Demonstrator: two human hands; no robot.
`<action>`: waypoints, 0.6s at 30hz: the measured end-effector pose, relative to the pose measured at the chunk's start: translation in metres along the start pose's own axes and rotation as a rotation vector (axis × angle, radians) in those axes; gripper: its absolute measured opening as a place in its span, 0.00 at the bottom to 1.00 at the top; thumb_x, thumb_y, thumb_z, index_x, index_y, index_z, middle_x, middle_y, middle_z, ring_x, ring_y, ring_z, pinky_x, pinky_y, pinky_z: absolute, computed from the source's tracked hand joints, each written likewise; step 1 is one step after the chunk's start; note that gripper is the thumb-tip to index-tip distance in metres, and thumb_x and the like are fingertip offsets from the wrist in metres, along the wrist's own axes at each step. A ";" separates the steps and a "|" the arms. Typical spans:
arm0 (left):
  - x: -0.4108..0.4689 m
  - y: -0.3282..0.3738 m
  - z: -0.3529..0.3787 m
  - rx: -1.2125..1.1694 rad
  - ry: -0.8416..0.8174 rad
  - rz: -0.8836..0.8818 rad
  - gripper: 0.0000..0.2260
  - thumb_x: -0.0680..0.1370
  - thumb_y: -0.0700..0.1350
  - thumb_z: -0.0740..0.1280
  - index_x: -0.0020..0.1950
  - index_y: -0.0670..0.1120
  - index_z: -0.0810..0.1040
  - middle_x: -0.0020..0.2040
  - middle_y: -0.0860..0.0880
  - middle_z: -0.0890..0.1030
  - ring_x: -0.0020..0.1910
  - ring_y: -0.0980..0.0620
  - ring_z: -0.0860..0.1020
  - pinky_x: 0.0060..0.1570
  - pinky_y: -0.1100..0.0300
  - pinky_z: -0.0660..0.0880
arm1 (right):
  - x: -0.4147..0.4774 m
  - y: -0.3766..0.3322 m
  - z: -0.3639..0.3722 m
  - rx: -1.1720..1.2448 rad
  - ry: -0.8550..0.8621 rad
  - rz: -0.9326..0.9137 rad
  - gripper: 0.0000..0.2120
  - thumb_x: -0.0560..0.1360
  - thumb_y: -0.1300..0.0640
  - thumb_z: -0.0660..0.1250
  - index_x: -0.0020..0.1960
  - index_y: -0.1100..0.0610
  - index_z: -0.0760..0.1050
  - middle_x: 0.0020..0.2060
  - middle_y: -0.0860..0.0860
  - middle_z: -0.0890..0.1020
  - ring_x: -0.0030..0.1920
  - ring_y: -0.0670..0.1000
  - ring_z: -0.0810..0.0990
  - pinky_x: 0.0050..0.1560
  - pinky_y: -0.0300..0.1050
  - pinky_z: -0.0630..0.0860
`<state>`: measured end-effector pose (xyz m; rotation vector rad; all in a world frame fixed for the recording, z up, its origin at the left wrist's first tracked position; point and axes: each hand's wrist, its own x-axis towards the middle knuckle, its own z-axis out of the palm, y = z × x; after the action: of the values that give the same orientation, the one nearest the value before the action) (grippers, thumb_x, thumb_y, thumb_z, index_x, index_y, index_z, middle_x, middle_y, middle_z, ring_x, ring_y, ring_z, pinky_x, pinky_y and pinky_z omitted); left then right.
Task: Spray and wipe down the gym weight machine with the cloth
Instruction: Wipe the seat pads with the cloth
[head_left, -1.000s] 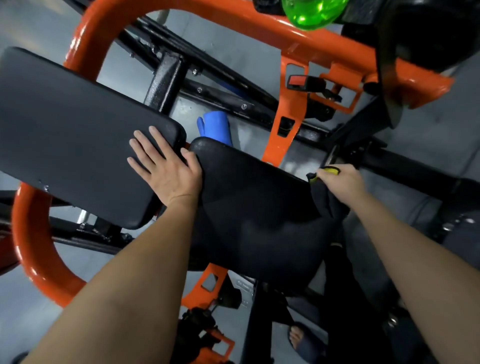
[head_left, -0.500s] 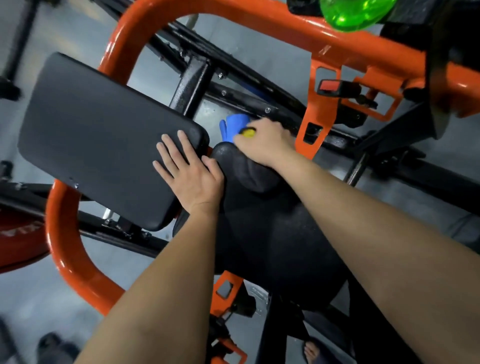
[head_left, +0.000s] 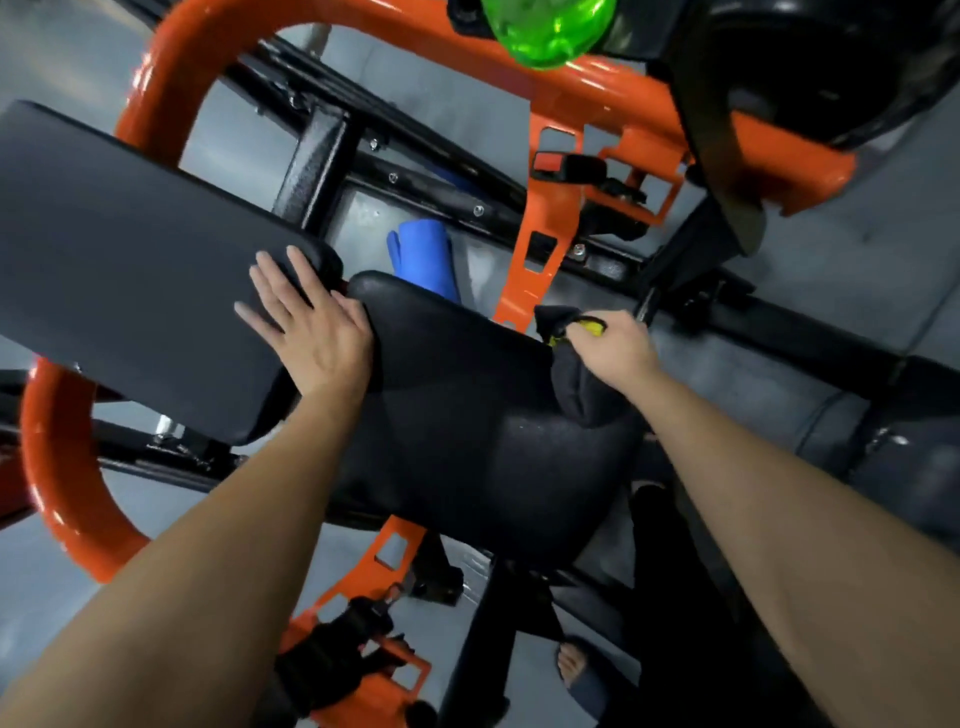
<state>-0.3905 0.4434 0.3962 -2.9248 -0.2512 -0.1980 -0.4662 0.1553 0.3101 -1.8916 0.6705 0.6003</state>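
- Since it likely braces, the left hand (head_left: 311, 332) lies flat-fingered on the back pad (head_left: 130, 260).
- The right hand (head_left: 618, 348) clutches the cloth (head_left: 576, 384) at the edge of the seat pad (head_left: 467, 415), to wipe.

Head view, close above seat pad (head_left: 467, 415)

No readable text, labels or numbers anywhere.

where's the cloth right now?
Head view, right of centre: the cloth is bunched in the right hand at the seat pad's right edge, beside the foot of the orange strut.
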 end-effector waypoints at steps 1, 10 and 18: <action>-0.005 0.004 -0.001 -0.010 -0.012 0.081 0.29 0.82 0.48 0.54 0.82 0.38 0.55 0.81 0.32 0.53 0.81 0.33 0.52 0.75 0.29 0.48 | 0.003 0.015 -0.005 0.039 0.021 0.038 0.12 0.77 0.48 0.66 0.45 0.55 0.81 0.39 0.54 0.80 0.46 0.58 0.78 0.44 0.47 0.70; -0.114 0.079 0.002 0.042 -0.549 0.549 0.69 0.59 0.85 0.61 0.82 0.46 0.33 0.80 0.36 0.31 0.78 0.34 0.30 0.71 0.29 0.31 | 0.010 0.061 -0.015 0.397 0.181 0.298 0.11 0.74 0.48 0.69 0.47 0.57 0.81 0.43 0.52 0.83 0.49 0.55 0.83 0.44 0.44 0.75; -0.111 0.084 0.011 0.092 -0.602 0.473 0.74 0.53 0.82 0.68 0.81 0.47 0.29 0.79 0.32 0.33 0.78 0.29 0.34 0.68 0.25 0.32 | -0.032 0.146 0.011 0.938 0.088 0.565 0.22 0.66 0.43 0.77 0.52 0.55 0.79 0.41 0.52 0.82 0.42 0.52 0.83 0.35 0.42 0.78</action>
<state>-0.4820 0.3470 0.3537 -2.7684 0.3407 0.7419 -0.5902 0.1206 0.2334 -0.8483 1.2889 0.4232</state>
